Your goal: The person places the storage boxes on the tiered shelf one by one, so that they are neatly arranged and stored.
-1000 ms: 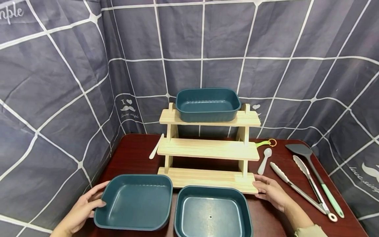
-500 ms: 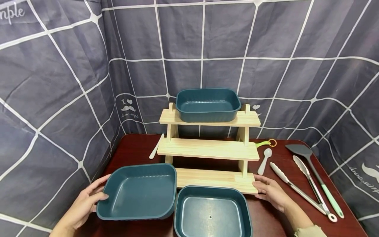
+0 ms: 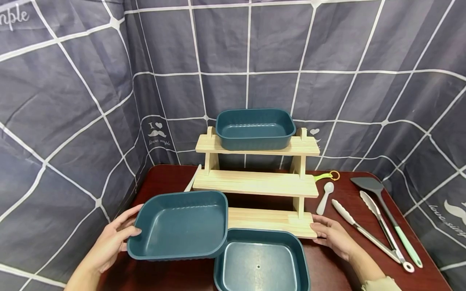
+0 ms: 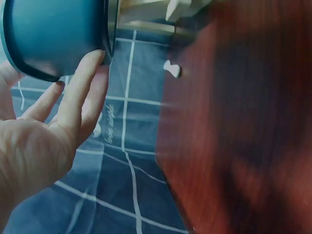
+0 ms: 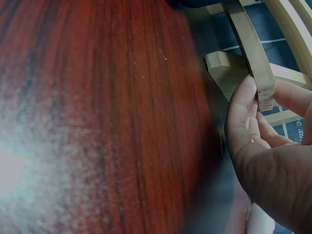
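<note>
My left hand [image 3: 128, 227] grips the left rim of a teal rectangular dish [image 3: 182, 224], thumb on the rim and fingers [image 4: 80, 87] beneath. The dish [image 4: 53, 34] hangs above the table, its right corner over a second teal dish [image 3: 260, 262] lying at the front. A third teal dish [image 3: 255, 127] sits on the top shelf of a wooden three-step rack [image 3: 255, 182]. My right hand [image 3: 327, 232] pinches the right end of the rack's bottom shelf [image 5: 265, 90], thumb against the wood.
The dark red table [image 3: 164, 178] is walled by grey checked cloth. To the right of the rack lie a white spoon [image 3: 325, 197], metal tongs [image 3: 367, 232], a grey spatula with a green handle [image 3: 386, 214] and a green ringed tool [image 3: 327, 176]. Another white spoon [image 3: 189, 184] lies left of the rack.
My left hand has lifted the teal dish off the table and carried it rightward and back, so it now overlaps the front dish and the rack's bottom shelf. The right hand stayed.
</note>
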{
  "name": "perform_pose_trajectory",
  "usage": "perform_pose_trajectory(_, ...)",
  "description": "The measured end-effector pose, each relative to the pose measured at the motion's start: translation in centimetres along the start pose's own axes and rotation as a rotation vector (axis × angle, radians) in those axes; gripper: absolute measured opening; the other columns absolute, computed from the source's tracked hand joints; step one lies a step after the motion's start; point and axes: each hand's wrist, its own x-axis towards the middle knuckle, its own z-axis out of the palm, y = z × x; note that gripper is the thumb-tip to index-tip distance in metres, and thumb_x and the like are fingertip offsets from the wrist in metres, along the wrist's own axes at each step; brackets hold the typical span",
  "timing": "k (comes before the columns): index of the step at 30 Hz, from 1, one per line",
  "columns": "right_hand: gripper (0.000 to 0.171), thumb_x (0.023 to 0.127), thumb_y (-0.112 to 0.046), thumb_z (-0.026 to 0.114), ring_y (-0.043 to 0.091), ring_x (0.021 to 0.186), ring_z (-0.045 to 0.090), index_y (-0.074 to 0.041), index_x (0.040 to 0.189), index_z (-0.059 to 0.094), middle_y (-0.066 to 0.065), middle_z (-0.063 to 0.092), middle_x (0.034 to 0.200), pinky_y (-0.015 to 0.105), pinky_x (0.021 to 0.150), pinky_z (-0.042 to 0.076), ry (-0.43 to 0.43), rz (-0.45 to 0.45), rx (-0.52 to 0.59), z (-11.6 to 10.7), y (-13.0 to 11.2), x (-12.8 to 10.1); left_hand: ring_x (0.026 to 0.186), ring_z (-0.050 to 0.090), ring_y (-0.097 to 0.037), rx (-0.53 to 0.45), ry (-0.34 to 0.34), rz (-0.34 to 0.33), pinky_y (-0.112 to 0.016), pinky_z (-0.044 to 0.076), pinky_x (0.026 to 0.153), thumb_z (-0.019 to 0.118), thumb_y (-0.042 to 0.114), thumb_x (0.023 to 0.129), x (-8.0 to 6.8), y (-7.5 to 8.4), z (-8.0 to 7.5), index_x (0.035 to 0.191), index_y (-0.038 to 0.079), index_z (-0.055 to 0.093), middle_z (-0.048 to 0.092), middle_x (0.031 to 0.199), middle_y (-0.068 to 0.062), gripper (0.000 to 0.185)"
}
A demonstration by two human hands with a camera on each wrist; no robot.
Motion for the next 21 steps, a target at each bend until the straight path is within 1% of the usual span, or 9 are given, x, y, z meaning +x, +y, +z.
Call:
perform_pose_trajectory(6,0.075,0.106,-0.019,0.058,0.013,0.097,0.069,0.015,0.157,0.015,0.003,0.069,0.112,0.033,0.083,0.059,-0.001,0.000,0.001,0.0,0.0,0.0,0.096,0.073,-0.023,0.022,0.018,0.010,-0.048,0.063,0.070,0.062,-0.002,0.097,0.8,1.2,1.4,0.159,0.011,0.039,0.069,0.127,0.003,0.067)
perform_pose_trajectory(10,0.075,0.106,-0.019,0.058,0.013,0.096,0.068,0.014,0.157,0.015,0.002,0.069,0.111,0.033,0.083,0.059,0.002,0.000,0.004,0.0,0.0,0.0,0.093,0.073,-0.024,0.028,0.025,0.006,-0.045,0.063,0.071,0.062,0.000,0.097,1.7,1.8,2.4,0.159,0.011,0.039,0.068,0.127,0.003,0.067)
perform_pose_trajectory(13,0.074,0.106,-0.018,0.058,0.013,0.095,0.069,0.014,0.157,0.016,0.002,0.069,0.111,0.033,0.082,0.059,0.009,-0.001,0.010,0.1,-0.1,-0.1,0.091,0.074,-0.024,0.032,0.032,0.008,-0.044,0.063,0.071,0.062,0.000,0.097,2.4,2.3,3.3,0.158,0.012,0.041,0.068,0.128,0.000,0.066)
perform_pose_trajectory(21,0.073,0.106,-0.018,0.059,0.013,0.094,0.069,0.014,0.156,0.018,0.001,0.069,0.109,0.032,0.081,0.059,0.012,0.002,0.019,0.2,-0.1,-0.1,0.090,0.073,-0.029,0.048,0.019,0.015,-0.047,0.063,0.073,0.063,0.005,0.098,4.4,3.4,5.8,0.156,0.015,0.045,0.059,0.139,-0.020,0.062)
